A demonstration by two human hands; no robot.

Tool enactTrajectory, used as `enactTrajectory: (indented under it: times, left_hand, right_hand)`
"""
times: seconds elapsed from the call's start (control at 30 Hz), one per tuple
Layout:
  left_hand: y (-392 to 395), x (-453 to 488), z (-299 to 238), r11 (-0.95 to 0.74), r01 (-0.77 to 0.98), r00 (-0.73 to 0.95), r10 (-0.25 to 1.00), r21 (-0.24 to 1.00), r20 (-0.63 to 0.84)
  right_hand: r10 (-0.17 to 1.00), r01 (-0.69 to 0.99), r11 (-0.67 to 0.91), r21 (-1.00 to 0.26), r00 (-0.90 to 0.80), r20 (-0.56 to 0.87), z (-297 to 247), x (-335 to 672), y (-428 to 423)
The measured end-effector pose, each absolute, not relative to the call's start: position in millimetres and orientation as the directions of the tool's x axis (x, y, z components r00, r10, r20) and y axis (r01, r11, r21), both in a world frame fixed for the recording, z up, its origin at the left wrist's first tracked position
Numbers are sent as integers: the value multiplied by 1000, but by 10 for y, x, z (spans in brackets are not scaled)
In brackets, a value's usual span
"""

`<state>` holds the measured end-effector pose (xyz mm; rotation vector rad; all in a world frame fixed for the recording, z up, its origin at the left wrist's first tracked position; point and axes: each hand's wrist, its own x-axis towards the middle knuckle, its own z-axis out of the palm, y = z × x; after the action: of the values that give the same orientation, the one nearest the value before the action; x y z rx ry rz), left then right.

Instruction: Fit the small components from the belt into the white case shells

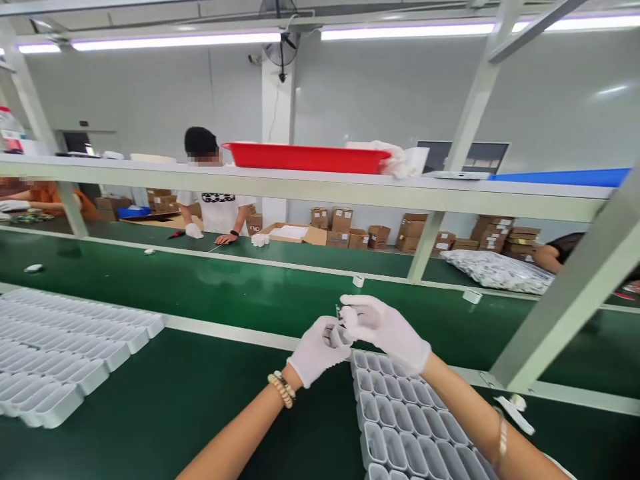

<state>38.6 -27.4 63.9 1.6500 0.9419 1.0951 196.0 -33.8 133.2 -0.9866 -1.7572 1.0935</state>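
In white gloves, both my hands meet above the bench at mid-view. My left hand (315, 353) is closed around a small white plastic housing (343, 335), its open end facing up. Just over it, my right hand (390, 333) pinches a small part (339, 313) with a thin, dark edge; its exact kind is too small to make out. The part is at the housing's mouth, and I cannot tell whether it sits inside. Below my right hand stand rows of white, open, oblong plastic housings (395, 420).
More rows of white housings (60, 360) cover the bench at left. A green conveyor belt (225, 287) runs across, carrying a few loose white pieces. Frame posts (570, 293) and a shelf with a red tray (305, 159) stand ahead. A co-worker (217, 207) works across the belt.
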Motion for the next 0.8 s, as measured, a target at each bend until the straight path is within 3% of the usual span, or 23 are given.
enactTrajectory:
  times: [0.13,0.2,0.3,0.4,0.53,0.63,0.8]
  left_hand:
    - [-630,281,1052,-459,170,301,867,872,398]
    - [-813,238,1231,-670,259,383,732,696,563]
    - [-1006,189,1407,-828,371,474,558,419,682]
    - [-1101,152,1482,-862,432,516,478,267,711]
    - [-1156,135,1530,-862,475,558,452,178,697]
    - [-1178,140,1566,-857,498,581,443,132,683]
    - [-1211,149,1596,-853,511,599,444,109,667]
  right_hand:
    - [947,204,306,-930,-167,275,1323,2422,-945]
    - [926,312,378,-872,-150,347,1280,2482,-1135]
    - [788,463,610,-643,-262,558,1258,2468,-1284]
    - [648,577,718,-390,-348,677,1306,2444,-1363]
    - [662,667,696,-266,-453,597,1437,2455,-1457]
    - [686,659,701,-273,-517,512,1537,2463,-1505]
    - [703,662,690,-292,-518,487,1592,2443,-1556]
